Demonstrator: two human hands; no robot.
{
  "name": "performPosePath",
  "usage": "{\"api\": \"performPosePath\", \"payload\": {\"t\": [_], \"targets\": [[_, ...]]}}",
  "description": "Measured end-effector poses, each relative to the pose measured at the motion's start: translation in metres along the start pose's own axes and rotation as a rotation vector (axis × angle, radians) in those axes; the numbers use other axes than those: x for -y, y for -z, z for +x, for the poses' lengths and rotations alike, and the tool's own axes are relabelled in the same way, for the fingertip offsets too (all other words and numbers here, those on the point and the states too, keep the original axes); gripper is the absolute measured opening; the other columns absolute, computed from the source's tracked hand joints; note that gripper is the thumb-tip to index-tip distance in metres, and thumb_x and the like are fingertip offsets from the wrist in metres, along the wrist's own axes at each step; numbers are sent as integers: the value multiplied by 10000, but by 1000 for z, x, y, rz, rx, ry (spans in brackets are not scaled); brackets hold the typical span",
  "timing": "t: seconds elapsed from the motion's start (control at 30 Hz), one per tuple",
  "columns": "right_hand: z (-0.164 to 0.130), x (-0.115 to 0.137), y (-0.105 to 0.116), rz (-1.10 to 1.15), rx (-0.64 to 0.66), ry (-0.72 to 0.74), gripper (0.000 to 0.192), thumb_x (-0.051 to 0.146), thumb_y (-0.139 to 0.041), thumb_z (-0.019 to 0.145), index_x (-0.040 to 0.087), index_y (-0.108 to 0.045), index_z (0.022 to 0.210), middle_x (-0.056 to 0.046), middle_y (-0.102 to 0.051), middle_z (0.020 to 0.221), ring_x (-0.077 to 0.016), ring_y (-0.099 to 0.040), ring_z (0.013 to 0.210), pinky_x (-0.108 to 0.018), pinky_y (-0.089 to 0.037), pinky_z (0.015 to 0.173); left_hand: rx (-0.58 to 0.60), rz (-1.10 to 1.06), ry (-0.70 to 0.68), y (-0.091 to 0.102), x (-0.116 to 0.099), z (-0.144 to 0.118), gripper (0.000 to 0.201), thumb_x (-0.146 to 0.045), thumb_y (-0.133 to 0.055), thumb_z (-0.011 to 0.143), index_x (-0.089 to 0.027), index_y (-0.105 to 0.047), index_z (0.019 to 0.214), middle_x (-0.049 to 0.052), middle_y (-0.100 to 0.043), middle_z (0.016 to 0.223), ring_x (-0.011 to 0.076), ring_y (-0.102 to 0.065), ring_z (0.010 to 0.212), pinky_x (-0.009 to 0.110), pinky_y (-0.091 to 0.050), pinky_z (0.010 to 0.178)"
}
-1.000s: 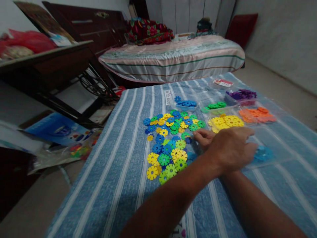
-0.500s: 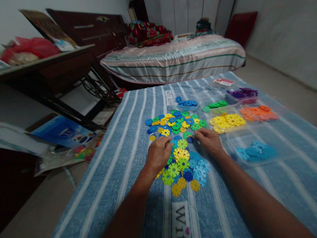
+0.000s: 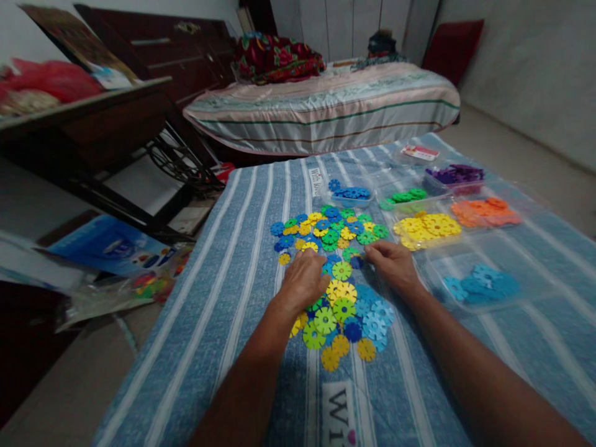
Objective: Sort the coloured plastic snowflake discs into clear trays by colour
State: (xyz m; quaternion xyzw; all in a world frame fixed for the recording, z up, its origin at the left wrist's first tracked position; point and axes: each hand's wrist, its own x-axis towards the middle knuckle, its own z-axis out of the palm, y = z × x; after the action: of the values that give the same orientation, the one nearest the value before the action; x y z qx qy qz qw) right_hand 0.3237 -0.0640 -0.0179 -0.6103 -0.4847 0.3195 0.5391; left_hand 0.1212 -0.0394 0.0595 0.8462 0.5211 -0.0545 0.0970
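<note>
A mixed pile of notched plastic discs point(image 3: 344, 308) in blue, green, yellow and lime lies on the striped cloth. Over the pile's left side is my left hand point(image 3: 305, 279), its fingers curled downward and closed; whatever they hold is hidden beneath them. On the opposite side my right hand point(image 3: 393, 266) is closed, thumb and fingertips together at the pile's edge. Close to those fingertips lies a dark blue disc point(image 3: 357, 262); I cannot make out what the fingers grip. A lime disc point(image 3: 341, 270) lies between the two hands.
Clear plastic boxes on the right hold yellow discs point(image 3: 426, 227), orange discs point(image 3: 487, 212), purple discs point(image 3: 459, 174) and light blue discs point(image 3: 487, 284). Farther back are boxes of green discs point(image 3: 406, 196) and blue discs point(image 3: 352, 193). A bed point(image 3: 326, 115) stands beyond the cloth-covered surface point(image 3: 223, 273).
My left hand has turned slightly, palm more downward, and its fingers have moved a little away from me over the pile. My right hand stays nearly in place.
</note>
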Motion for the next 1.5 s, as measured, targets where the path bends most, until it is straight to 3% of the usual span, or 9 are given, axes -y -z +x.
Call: {"api": "performPosePath", "payload": {"t": [0.67, 0.97, 1.1, 1.27, 1.5], "targets": [[2, -3, -1, 9, 5, 13, 336, 495, -628, 774, 187, -728, 685, -17, -660, 615, -181, -591, 625, -316, -458, 612, 56, -8, 22, 5, 3, 11, 292, -136, -616, 705, -167, -661, 992, 91, -652, 1045, 232, -613, 1006, 302, -482, 837], [1, -1, -2, -11, 6, 21, 343, 497, -612, 783, 187, -718, 680, -11, -648, 603, -179, -586, 623, -317, -444, 615, 83, -13, 20, 6, 3, 12, 263, -125, -627, 686, -169, -656, 944, 91, -649, 1052, 234, -602, 1027, 297, -466, 845], [2, -4, -2, -1, 12, 28, 360, 515, -610, 791, 188, -715, 683, -12, -652, 614, -180, -588, 626, -323, -447, 624, 16, -157, 25, 3, 10, 14, 245, -89, -632, 633, -177, -617, 861, 47, -644, 916, 202, -596, 896, 285, -451, 765], [2, -4, -2, -12, 11, 41, 390, 539, -603, 796, 182, -715, 685, -12, -639, 600, -174, -579, 607, -311, -433, 603, -31, -487, 29, -3, 25, 17, 107, -89, -596, 625, -181, -559, 666, -24, -570, 686, 135, -536, 687, 254, -399, 642], [2, -4, -3, -13, -6, 43, 323, 458, -602, 790, 181, -713, 667, 0, -621, 585, -160, -573, 593, -283, -405, 584, -113, -806, 58, 4, 27, 20, 33, -157, -632, 611, -164, -605, 629, -43, -563, 605, 96, -498, 586, 224, -390, 586]]}}
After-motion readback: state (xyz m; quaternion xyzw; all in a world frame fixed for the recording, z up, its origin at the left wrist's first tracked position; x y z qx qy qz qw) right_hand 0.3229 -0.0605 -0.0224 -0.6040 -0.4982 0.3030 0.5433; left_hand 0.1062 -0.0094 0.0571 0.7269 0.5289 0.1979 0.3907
